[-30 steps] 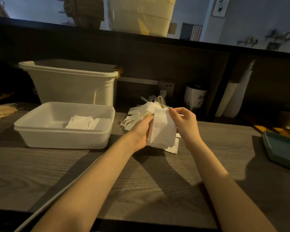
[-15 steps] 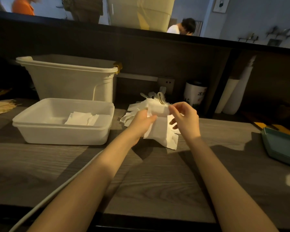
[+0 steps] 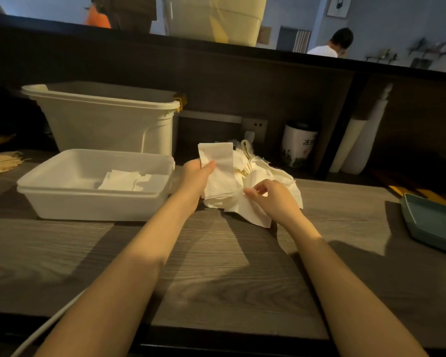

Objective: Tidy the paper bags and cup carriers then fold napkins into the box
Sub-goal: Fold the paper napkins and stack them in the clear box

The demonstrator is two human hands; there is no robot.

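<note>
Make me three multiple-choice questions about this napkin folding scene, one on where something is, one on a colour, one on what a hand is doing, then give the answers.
1. Where do the already folded napkins lie?
A. in the shallow white box
B. on the teal tray
C. in the tall bin

2. What colour is the tray at the right edge?
A. red
B. teal
C. white

3. What is the left hand doing?
A. resting flat on the counter
B. holding a folded napkin upright
C. gripping the box rim

Answers: 1 A, they sit on the box floor. 2 B, its rim reads teal. 3 B, the thumb presses on the napkin's front.
</note>
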